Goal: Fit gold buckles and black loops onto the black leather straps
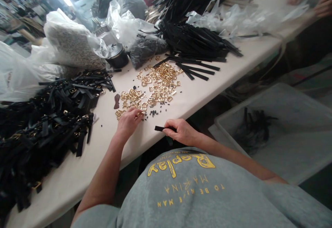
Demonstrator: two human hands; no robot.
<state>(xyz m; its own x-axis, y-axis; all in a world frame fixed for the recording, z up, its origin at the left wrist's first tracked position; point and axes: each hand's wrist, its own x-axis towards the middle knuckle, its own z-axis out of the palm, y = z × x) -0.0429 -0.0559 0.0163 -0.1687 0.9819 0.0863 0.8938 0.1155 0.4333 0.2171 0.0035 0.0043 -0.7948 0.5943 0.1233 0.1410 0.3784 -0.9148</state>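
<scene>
Pinching one black strap is the right hand; left hand fingers curl onto dozens of gold buckles.

The right hand partly hides the black strap.

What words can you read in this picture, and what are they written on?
"Replay": big yellow letters, upside down to the camera, on the grey shirt.
"MA?INA": smaller yellow line on the shirt, one letter unclear.
"TO ?E NI?E MAN": same shirt, letters unclear.
Tiny line beside "Replay": too small to read.
Reddish mark on the white plastic bag: too blurred.
</scene>
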